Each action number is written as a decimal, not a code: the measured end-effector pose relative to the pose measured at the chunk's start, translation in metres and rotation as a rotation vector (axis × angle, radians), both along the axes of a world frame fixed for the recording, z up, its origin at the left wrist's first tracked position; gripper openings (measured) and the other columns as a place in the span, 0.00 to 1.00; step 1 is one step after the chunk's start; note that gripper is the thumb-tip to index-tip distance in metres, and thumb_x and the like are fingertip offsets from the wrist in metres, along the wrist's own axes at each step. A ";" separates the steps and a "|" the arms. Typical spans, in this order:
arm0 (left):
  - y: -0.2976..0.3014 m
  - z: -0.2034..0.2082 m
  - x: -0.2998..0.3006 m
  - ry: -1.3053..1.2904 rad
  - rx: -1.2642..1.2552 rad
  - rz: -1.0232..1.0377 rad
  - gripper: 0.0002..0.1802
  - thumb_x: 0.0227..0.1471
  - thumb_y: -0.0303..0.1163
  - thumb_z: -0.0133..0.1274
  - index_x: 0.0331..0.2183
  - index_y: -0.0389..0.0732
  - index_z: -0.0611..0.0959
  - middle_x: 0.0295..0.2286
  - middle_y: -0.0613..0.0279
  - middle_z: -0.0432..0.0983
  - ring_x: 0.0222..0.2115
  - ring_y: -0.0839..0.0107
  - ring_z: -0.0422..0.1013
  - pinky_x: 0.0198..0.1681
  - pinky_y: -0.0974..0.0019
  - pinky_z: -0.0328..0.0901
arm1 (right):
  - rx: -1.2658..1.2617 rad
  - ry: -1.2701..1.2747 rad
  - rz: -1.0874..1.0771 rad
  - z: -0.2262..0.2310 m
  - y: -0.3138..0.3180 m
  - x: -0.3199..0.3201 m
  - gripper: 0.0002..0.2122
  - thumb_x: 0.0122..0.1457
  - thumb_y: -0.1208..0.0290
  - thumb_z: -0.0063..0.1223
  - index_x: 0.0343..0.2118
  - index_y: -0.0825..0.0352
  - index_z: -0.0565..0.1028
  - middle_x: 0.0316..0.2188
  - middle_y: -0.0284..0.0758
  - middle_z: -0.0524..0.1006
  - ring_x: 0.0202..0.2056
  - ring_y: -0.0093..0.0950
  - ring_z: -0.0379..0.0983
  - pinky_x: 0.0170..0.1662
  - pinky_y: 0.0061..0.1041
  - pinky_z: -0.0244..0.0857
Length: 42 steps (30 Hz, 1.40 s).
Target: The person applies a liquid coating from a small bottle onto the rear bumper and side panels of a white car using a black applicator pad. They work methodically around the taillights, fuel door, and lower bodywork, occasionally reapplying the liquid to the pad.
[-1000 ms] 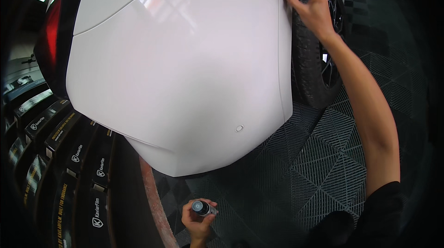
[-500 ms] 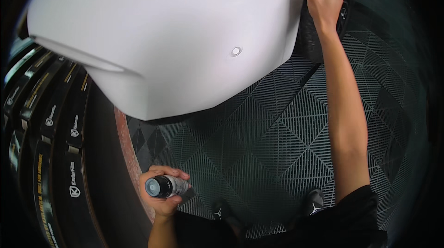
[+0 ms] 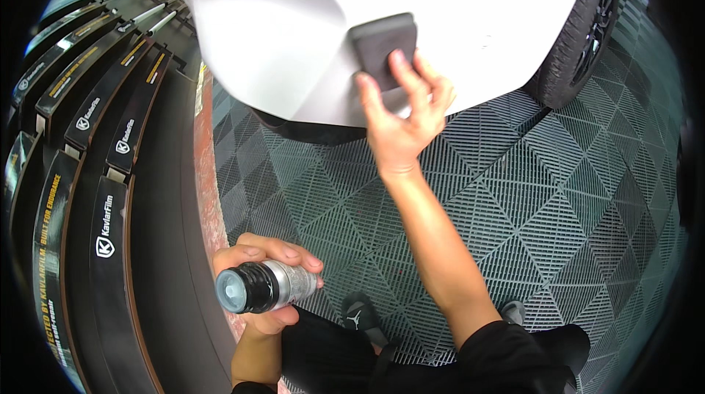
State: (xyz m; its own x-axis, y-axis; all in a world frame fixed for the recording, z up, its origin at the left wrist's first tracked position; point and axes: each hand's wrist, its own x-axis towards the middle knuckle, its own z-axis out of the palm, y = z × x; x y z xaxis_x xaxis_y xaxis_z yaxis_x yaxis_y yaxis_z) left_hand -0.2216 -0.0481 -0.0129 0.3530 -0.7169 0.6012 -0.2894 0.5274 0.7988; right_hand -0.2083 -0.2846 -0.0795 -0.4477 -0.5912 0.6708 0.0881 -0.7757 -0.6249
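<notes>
My right hand (image 3: pixel 407 111) presses a dark grey rectangular sponge pad (image 3: pixel 374 45) against the lower corner of a white car bumper (image 3: pixel 477 56). Thumb and fingertips grip the pad from behind and along its edge. Lower left, my left hand (image 3: pixel 268 248) is wrapped around a small silver bottle (image 3: pixel 294 282) with a black neck and a translucent bluish top. The bottle lies tilted nearly on its side, its top pointing left, well away from the car. Part of its body is hidden by my fingers.
A car wheel with a black tyre (image 3: pixel 562 74) stands at the upper right. Long black boxes (image 3: pixel 110 240) are stacked in rows on the left, beside a reddish floor strip (image 3: pixel 208 174). Dark grey slatted tiles (image 3: pixel 514 218) cover the floor; my shoes (image 3: pixel 360 315) stand on them.
My right hand has moved left and nearer, from beside the wheel to the bumper's lower corner. The view has shifted, showing more wheel and a headlight. My left hand still holds the bottle.
</notes>
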 end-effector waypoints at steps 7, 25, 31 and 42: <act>-0.001 -0.001 0.000 -0.060 -0.027 0.052 0.38 0.42 0.41 0.69 0.50 0.41 0.67 0.36 0.55 0.68 0.31 0.60 0.75 0.22 0.65 0.77 | -0.164 0.115 -0.009 -0.035 0.043 0.040 0.21 0.32 0.72 0.69 0.35 0.51 0.81 0.47 0.29 0.75 0.39 0.30 0.69 0.42 0.33 0.57; -0.014 -0.017 -0.004 -0.084 0.120 0.261 0.39 0.46 0.49 0.65 0.50 0.37 0.65 0.37 0.56 0.66 0.32 0.66 0.72 0.20 0.71 0.73 | 0.094 -0.085 -0.126 -0.033 -0.188 -0.133 0.18 0.49 0.70 0.68 0.45 0.64 0.79 0.47 0.33 0.77 0.43 0.23 0.74 0.40 0.20 0.64; -0.008 -0.010 -0.005 -0.105 0.115 0.221 0.39 0.46 0.49 0.65 0.51 0.39 0.65 0.37 0.55 0.66 0.33 0.64 0.73 0.20 0.70 0.74 | 0.278 -0.261 -0.029 -0.033 -0.136 -0.096 0.20 0.50 0.67 0.67 0.46 0.67 0.78 0.45 0.36 0.73 0.45 0.29 0.72 0.44 0.29 0.66; 0.022 -0.011 -0.001 -0.003 0.007 0.274 0.38 0.43 0.43 0.68 0.50 0.41 0.66 0.36 0.53 0.68 0.30 0.58 0.75 0.22 0.63 0.77 | 0.174 -0.053 0.041 -0.048 0.042 0.030 0.19 0.39 0.71 0.71 0.38 0.58 0.79 0.44 0.32 0.76 0.46 0.35 0.68 0.50 0.38 0.58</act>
